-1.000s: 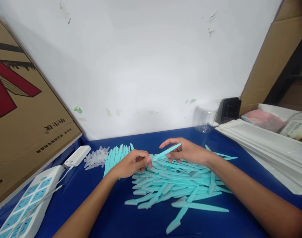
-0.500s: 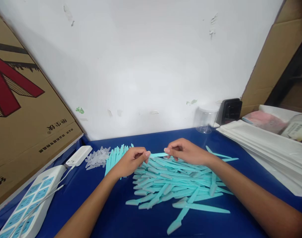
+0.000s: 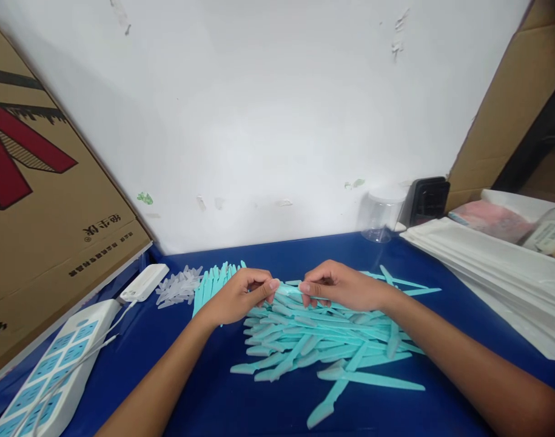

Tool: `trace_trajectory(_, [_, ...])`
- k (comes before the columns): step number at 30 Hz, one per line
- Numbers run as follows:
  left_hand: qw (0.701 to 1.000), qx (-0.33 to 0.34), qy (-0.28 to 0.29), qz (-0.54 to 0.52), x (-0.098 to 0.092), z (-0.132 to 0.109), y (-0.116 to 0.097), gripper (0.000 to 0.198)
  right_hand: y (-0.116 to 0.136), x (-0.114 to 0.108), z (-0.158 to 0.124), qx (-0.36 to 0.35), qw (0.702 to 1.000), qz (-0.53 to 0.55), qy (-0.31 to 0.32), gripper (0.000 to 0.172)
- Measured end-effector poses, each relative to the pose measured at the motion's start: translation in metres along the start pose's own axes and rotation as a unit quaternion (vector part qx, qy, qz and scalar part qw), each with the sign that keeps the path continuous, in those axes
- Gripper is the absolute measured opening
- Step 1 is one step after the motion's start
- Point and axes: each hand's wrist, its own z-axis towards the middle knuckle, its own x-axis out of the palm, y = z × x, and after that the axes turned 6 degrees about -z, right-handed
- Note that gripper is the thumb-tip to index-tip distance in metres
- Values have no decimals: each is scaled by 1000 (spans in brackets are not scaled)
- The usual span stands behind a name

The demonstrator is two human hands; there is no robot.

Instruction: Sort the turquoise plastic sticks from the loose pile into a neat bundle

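My left hand [image 3: 238, 296] and my right hand [image 3: 343, 285] meet over a loose heap of teal plastic sticks [image 3: 322, 334] on a blue table [image 3: 241, 394]. Both hands pinch one teal stick [image 3: 290, 289] between them, fingertips almost touching, just above the heap. Behind my left hand lies a neat row of teal sticks [image 3: 213, 280]. Left of that row sits a small pile of clear plastic caps [image 3: 179, 286].
A white power strip [image 3: 45, 367] with its cable and a white adapter [image 3: 144, 282] lie at the left, beside a leaning cardboard box [image 3: 40, 200]. A clear plastic jar [image 3: 378, 215] and a black box [image 3: 426, 199] stand at the wall. White sheets [image 3: 491, 267] are stacked at the right.
The teal stick, held up at an angle a second ago, has come down level. My hands have closed toward each other on it, just above the heap.
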Motion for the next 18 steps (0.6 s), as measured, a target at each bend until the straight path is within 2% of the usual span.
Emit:
trace_trajectory(2, [1000, 5, 0, 1, -5, 0, -1, 48, 1, -2, -1, -3, 1000, -6, -4, 50])
trace_trajectory(4, [1000, 12, -26, 8, -16, -2, 0, 48, 1, -8, -2, -1, 1000, -14, -17, 49])
trace_trajectory(6, [995, 16, -87, 36, -37, -7, 4, 49, -2, -17, -4, 15, 998, -21, -50, 49])
trace_trajectory(8, [979, 5, -170, 112, -63, -15, 11, 50, -7, -24, -5, 36, 995, -17, -95, 52])
trace_trajectory(9, [960, -18, -211, 183, -77, -20, 16, 50, -9, -26, -5, 45, 992, -14, -114, 53])
trace_trajectory(11, [892, -100, -265, 353, -104, -32, 26, 49, -12, -26, -4, 58, 988, -10, -143, 54])
trace_trajectory(13, [825, -223, -258, 450, -126, -44, 38, 46, -14, -22, -1, 63, 985, -11, -157, 54])
trace_trajectory(14, [804, -280, -241, 466, -135, -50, 45, 45, -14, -19, 0, 62, 985, -13, -158, 53])
trace_trajectory(16, [781, -362, -211, 463, -149, -62, 57, 45, -15, -14, 2, 60, 986, -15, -154, 53])
trace_trajectory(18, [777, -397, -200, 445, -159, -71, 67, 45, -15, -10, 3, 62, 986, -16, -152, 53])
